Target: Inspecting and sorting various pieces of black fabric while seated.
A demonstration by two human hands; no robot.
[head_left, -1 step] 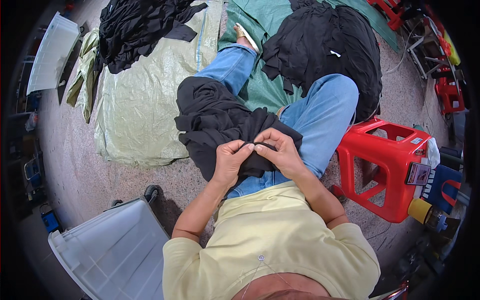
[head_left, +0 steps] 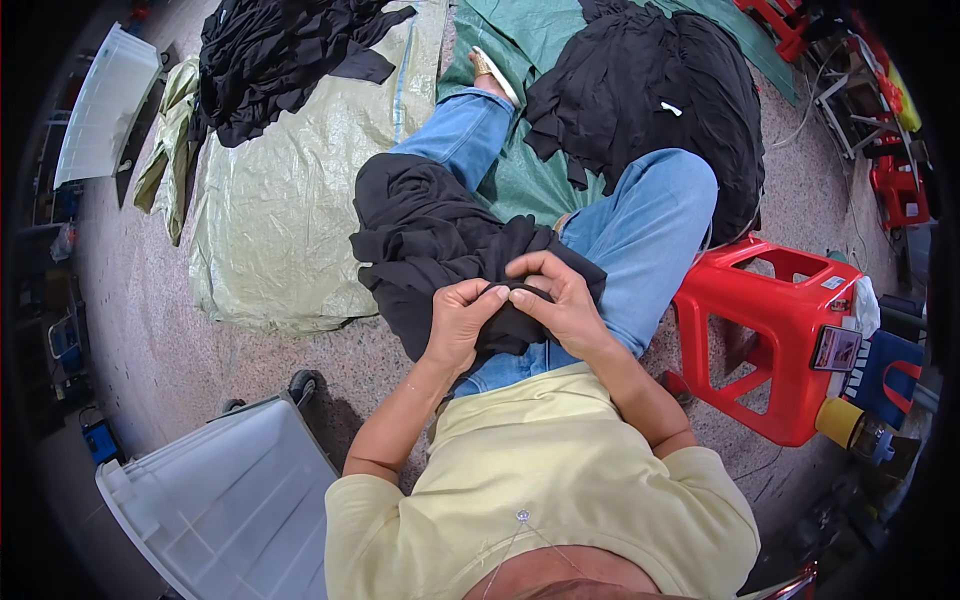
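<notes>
A black cloth garment lies bunched across my lap and hangs over one thigh. Near the middle of it, my left hand pinches an edge of the fabric between thumb and fingers. My right hand grips the same edge close by, its thumb almost touching the left thumb and its index finger lifted and bent. Between the two thumbs runs a short taut fold of black cloth. Whatever the curled fingers have beneath the fabric is hidden.
Black cloth heaps lie ahead, one on a green sheet, another on a pale woven sheet. A red plastic stool with a phone stands at right. A white bin sits at lower left.
My right index finger has lifted slightly away from the cloth. Both thumbs and the garment hold their places.
</notes>
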